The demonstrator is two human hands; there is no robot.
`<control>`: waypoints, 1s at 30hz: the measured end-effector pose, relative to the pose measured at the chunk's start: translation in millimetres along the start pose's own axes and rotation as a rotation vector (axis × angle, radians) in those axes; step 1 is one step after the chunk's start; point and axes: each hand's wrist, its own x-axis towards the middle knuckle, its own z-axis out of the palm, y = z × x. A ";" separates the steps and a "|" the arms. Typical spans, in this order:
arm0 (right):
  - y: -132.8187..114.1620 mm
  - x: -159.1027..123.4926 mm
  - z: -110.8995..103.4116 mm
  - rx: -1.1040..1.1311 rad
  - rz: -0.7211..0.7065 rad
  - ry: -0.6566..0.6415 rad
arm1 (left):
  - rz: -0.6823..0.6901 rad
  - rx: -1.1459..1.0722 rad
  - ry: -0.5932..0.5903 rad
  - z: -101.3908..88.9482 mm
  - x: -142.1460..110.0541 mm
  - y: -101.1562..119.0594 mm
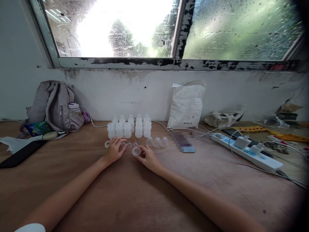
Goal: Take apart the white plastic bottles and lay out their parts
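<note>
My right hand (pixel 149 159) pinches a translucent bottle collar ring (pixel 136 151) between thumb and fingers, low over the wooden table (pixel 135 196). To its left, my left hand (pixel 115 150) rests with fingers spread apart, thumb and fingertips beside a clear bottle nipple (pixel 123 144). Two more nipples, a middle one (pixel 129 144) and a right one (pixel 135 144), stand in the same row. Another collar ring (pixel 107 144) lies left of my left hand, partly hidden. Behind are several white baby bottles (pixel 127 130) in rows. Three clear domed caps (pixel 156 142) stand to the right.
A white plastic package (pixel 186 106) leans on the wall. A phone (pixel 187 149), partly blurred, lies right of the caps. Farther right is a power strip (pixel 248 153) with cables. On the left are a grey backpack (pixel 54 106) and a black flat object (pixel 23 154).
</note>
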 end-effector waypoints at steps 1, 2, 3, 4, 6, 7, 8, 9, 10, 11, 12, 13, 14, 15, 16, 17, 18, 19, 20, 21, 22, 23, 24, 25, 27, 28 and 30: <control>1.0 0.3 0.6 -0.011 -0.015 -0.022 | 0.066 -0.060 -0.078 -2.2 -0.6 3.4; 1.8 0.5 0.9 -0.021 -0.035 -0.046 | 0.135 -0.117 -0.171 -3.8 -1.2 7.7; 2.3 0.6 1.1 -0.027 -0.057 -0.067 | 0.190 -0.163 -0.261 -4.8 -1.7 12.4; 2.6 0.8 1.0 -0.025 -0.078 -0.087 | 0.220 -0.195 -0.329 -5.1 -2.3 17.4; 3.2 1.2 0.1 0.011 -0.094 -0.111 | 0.218 -0.230 -0.385 -4.2 -3.5 26.1; 3.7 1.6 -0.5 0.040 -0.084 -0.107 | 0.200 -0.237 -0.381 -3.6 -4.4 28.9; 4.6 2.3 -1.0 0.067 -0.062 -0.092 | 0.182 -0.238 -0.371 -3.6 -5.4 30.3; 5.9 3.3 -1.2 0.087 -0.031 -0.068 | 0.166 -0.234 -0.360 -4.4 -6.8 30.0; 7.7 4.8 -1.2 0.094 0.005 -0.032 | 0.155 -0.224 -0.349 -6.3 -8.5 27.8; 9.9 6.9 -0.8 0.089 0.038 0.008 | 0.144 -0.212 -0.333 -9.6 -10.4 23.5; 12.5 9.4 -0.1 0.078 0.062 0.045 | 0.130 -0.196 -0.305 -14.1 -12.7 17.3; 15.3 12.5 1.0 0.065 0.078 0.075 | 0.112 -0.178 -0.268 -19.7 -15.2 9.2; 18.2 15.8 2.3 0.053 0.086 0.100 | 0.080 -0.154 -0.199 -26.2 -17.9 -0.6; 20.8 19.5 3.9 0.043 0.092 0.123 | 0.038 -0.122 -0.113 -33.2 -20.8 -11.9; 23.2 23.3 5.4 0.036 0.098 0.144 | -0.012 -0.086 -0.034 -40.2 -23.9 -24.3; 25.1 27.0 7.0 0.029 0.103 0.165 | -0.060 -0.044 0.023 -46.7 -27.1 -37.4; 26.4 30.7 8.5 0.023 0.108 0.187 | -0.109 0.001 0.068 -52.3 -30.4 -50.7; 27.2 34.1 10.0 0.017 0.109 0.206 | -0.162 0.043 0.105 -56.6 -33.6 -63.7; 27.5 37.2 11.3 0.012 0.107 0.220 | -0.219 0.089 0.115 -59.3 -36.7 -76.0; 27.5 40.0 12.7 0.008 0.102 0.225 | -0.265 0.127 0.088 -60.3 -39.6 -87.3; 27.3 42.3 14.0 0.006 0.093 0.220 | -0.295 0.146 0.037 -59.9 -42.1 -97.1; 27.1 44.1 15.3 0.004 0.083 0.207 | -0.314 0.151 -0.022 -58.3 -44.1 -105.3; 26.9 45.6 16.6 0.002 0.073 0.185 | -0.328 0.148 -0.086 -56.0 -45.7 -111.7; 26.9 46.6 17.7 0.000 0.063 0.158 | -0.333 0.137 -0.139 -53.5 -46.8 -116.2; 27.2 47.9 19.6 -0.008 0.051 0.104 | -0.328 0.115 -0.204 -49.6 -47.9 -120.4; 27.5 48.5 20.3 -0.014 0.049 0.081 | -0.322 0.109 -0.215 -48.5 -48.1 -120.4; 27.7 50.3 20.9 -0.030 0.051 0.050 | -0.310 0.112 -0.218 -48.0 -48.0 -118.1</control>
